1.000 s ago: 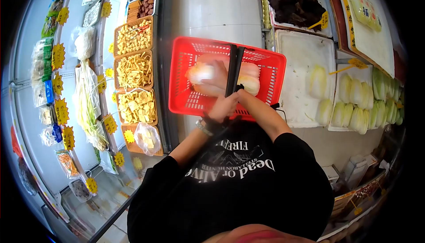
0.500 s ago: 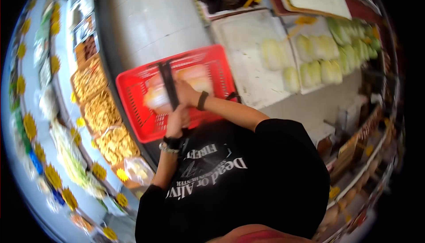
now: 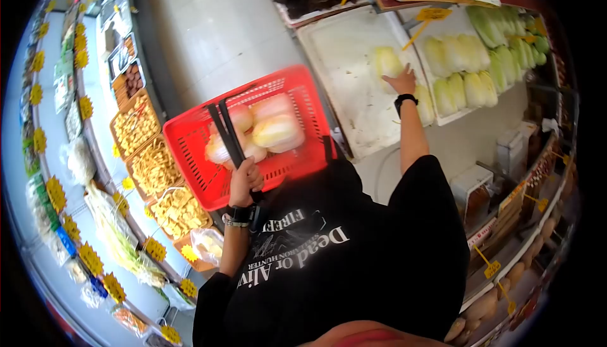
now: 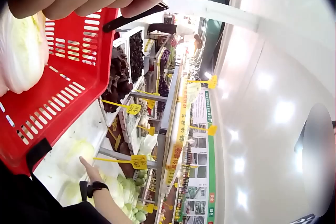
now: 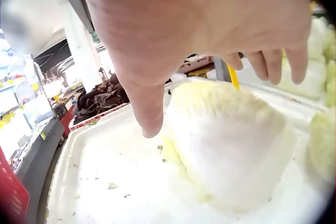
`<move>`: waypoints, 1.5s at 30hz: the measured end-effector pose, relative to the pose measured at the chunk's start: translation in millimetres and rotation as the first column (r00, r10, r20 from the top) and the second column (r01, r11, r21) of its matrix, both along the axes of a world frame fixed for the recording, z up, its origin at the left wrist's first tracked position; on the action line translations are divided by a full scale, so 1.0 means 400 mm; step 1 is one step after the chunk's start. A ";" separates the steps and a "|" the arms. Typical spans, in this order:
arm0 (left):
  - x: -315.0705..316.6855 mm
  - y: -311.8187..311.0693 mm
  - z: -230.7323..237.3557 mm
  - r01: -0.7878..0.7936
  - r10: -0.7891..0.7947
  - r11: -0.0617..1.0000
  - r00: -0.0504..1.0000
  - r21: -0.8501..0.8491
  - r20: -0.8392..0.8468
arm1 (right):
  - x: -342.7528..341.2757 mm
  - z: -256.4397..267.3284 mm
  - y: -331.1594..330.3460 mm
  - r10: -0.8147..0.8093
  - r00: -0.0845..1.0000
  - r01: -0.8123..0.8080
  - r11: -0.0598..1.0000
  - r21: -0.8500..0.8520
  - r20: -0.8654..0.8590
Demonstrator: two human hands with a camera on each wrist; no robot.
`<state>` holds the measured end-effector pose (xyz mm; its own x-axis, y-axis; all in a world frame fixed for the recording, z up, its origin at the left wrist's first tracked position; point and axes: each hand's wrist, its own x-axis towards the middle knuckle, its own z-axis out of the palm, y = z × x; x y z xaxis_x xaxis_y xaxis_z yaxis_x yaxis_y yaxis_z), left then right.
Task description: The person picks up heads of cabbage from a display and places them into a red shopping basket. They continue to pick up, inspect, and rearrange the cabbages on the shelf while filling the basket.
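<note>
Cabbage (image 5: pixel 226 145) (pale) beneath right grip (image 5: pixel 197 24)

Right grip (image 3: pixel 399 81), bare, with black wristband (image 3: pixel 406 100): withdrawn from red, perforated plastic basket (image 3: pixel 313 103); now extended, fingers spread, at oblong, pale yellow-green cabbage (image 3: pixel 386 61) on white rectangular tray (image 3: pixel 338 62). Plump, white-and-yellow cabbages (image 3: pixel 278 134) in basket: clear of that grip.

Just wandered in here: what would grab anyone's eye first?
The red slotted plastic basket leaps out, near the head view's middle, pale oblong cabbages inside, its black handles gripped by the left hand. To its right, the right hand is close to a yellow-white cabbage on a flat white tray.
</note>
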<state>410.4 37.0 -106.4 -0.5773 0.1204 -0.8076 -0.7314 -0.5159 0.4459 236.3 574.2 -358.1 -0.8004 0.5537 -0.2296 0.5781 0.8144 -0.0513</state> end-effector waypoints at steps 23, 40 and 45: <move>0.012 0.024 0.014 0.034 -0.013 0.981 0.994 -0.193 0.110 | 0.080 0.340 -0.220 0.148 0.835 -0.480 0.668 -0.569 -0.530; 0.005 0.051 0.008 0.026 -0.022 0.998 0.998 -0.056 0.066 | 0.089 0.352 -0.874 0.860 0.303 -0.945 0.214 -0.248 -0.411; 0.010 0.050 0.008 0.024 -0.021 0.998 0.999 -0.059 0.049 | 0.055 0.345 -0.879 0.828 0.411 -0.878 0.248 -0.409 -0.381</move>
<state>414.2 56.9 -103.3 -0.5349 0.0833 -0.8408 -0.7640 -0.4728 0.4391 258.2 222.8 -220.2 -0.7595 -0.6408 -0.1116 -0.4648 0.6547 -0.5961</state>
